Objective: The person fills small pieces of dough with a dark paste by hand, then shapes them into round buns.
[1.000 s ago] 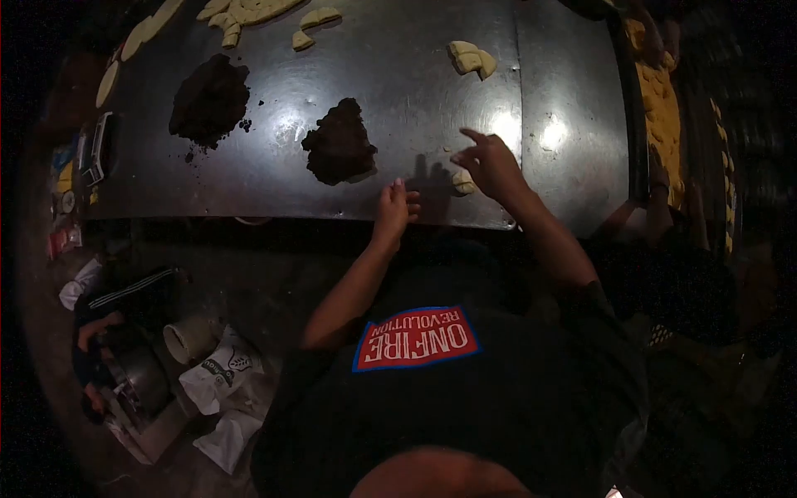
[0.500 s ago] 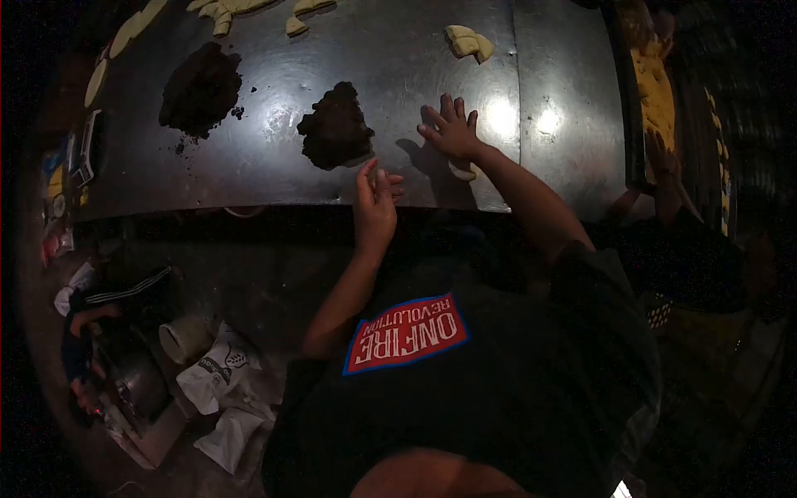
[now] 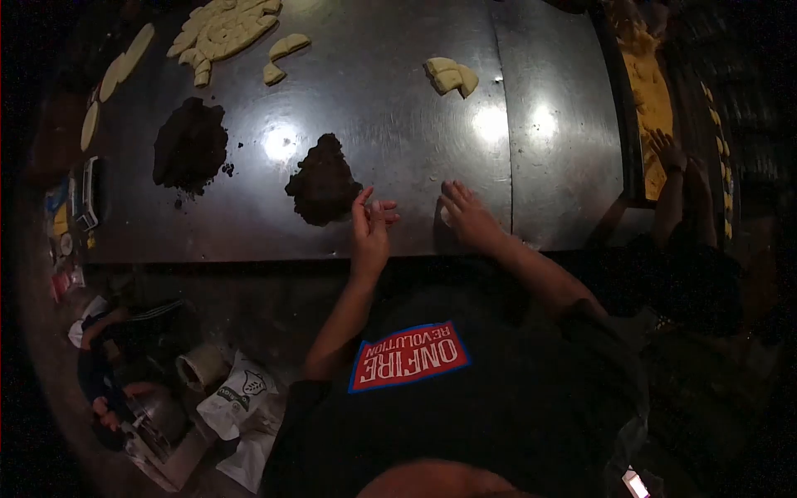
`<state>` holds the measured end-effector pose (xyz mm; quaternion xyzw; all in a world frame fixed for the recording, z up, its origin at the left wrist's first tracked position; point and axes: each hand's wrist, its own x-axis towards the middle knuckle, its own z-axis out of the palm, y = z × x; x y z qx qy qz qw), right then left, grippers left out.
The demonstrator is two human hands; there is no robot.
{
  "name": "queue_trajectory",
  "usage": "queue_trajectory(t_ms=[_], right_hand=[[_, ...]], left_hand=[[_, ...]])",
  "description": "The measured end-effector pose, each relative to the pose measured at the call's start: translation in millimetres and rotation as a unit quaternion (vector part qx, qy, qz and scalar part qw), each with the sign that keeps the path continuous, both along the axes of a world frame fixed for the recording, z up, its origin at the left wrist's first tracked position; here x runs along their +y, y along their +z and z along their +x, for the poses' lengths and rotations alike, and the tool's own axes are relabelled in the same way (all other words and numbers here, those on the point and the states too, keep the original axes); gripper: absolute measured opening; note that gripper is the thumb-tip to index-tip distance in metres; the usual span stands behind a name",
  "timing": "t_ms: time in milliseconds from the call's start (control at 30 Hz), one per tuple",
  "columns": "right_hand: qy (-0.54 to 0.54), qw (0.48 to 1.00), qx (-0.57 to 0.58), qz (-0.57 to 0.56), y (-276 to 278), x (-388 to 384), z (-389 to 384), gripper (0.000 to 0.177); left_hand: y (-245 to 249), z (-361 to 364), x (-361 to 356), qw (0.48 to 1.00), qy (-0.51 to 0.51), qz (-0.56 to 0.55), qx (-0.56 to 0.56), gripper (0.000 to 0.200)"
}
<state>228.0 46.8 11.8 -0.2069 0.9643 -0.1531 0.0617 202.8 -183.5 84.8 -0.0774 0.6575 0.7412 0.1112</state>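
In the head view, the only one I have, I watch the right hand [image 3: 473,217] lying palm down over a small pale dough piece [image 3: 446,218], near the near edge of the shiny grey metal worktop [image 3: 564,191]. Its fingers are stretched, but the palm is hidden, so I cannot tell how firmly it grips. The left hand [image 3: 371,232] is loosely curled, thumb and fingers apart, with nothing in it that I can see. It is just beside a dark brown, rough mound [image 3: 320,178]; contact I cannot confirm.

I would worry about this closeness: a careless left finger could carry brown crumbs onto the pale dough. Too strong a push toward the body could send the piece over the near edge, and a damp surface could make it stick to the metal.

Toward the left edge lies a second dark mound with loose crumbs [image 3: 191,145]; beyond it, a pale dough round cut into wedges [image 3: 224,31]. A straight seam crosses the worktop right of the hands. Past the right edge, another person's hand [image 3: 667,152] is at a long tray of orange-yellow material [image 3: 643,91]. The room is dim; on the floor stands a white printed sack [image 3: 237,402].
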Motion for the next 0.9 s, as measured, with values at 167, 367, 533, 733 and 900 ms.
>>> queue_trajectory(t_ms=[167,367,533,733,900], right_hand=[[-0.126,0.9,-0.391,-0.144,81.6,57.8,-50.6,0.037],[-0.449,0.705,0.097,-0.54,77.3,99.4,-165.0,0.04],[-0.27,0.954,0.074,-0.107,-6.2,94.2,-242.0,0.049],[-0.246,0.934,0.044,-0.257,-7.3,85.5,-197.7,0.028],[-0.353,0.826,-0.204,-0.389,17.5,71.3,-55.5,0.035]], left_hand=[[-8.2,-48.5,22.9,0.997,0.001,-0.074,-0.009,0.037],[-1.7,-108.9,61.7,0.99,-0.048,-0.135,0.008,0.034],[-5.1,-129.1,79.2,0.987,-0.079,-0.139,0.018,0.033],[-16.3,-114.8,64.0,0.984,-0.084,-0.151,0.032,0.032],[-19.7,-81.0,39.3,0.991,-0.059,-0.124,-0.01,0.032]])
